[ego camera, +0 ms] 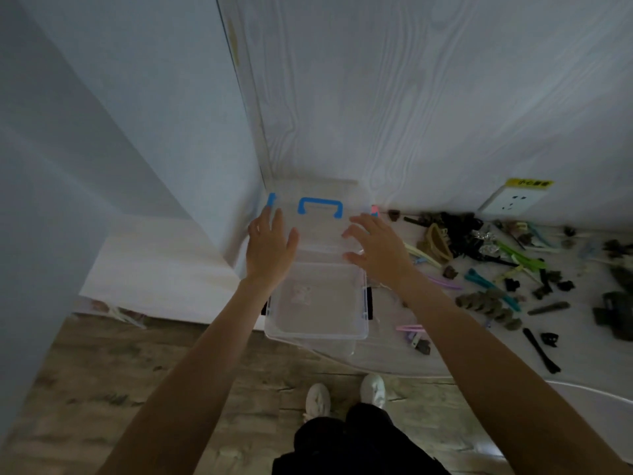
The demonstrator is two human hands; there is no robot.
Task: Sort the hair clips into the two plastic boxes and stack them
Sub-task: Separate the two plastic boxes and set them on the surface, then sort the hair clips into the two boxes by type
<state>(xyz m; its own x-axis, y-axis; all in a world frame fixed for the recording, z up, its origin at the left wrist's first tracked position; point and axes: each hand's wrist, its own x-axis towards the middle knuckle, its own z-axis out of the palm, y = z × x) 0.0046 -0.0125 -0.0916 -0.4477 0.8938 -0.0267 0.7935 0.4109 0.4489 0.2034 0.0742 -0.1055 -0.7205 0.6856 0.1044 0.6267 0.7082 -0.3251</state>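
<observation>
Clear plastic box (pixel 317 303) at table's (pixel 394 358) back-left corner, long axis toward the wall, blue handle (pixel 320 206) at far end, left hand (pixel 269 248) and right hand (pixel 375 246) open-fingered on lid, hair clips (pixel 507 269) scattered rightward

There is one sign. A yellow sticker (pixel 529 183) sits on the wall just above the white wall socket (pixel 511 203). It has small black letters on it, but they are too blurry to read.
</observation>
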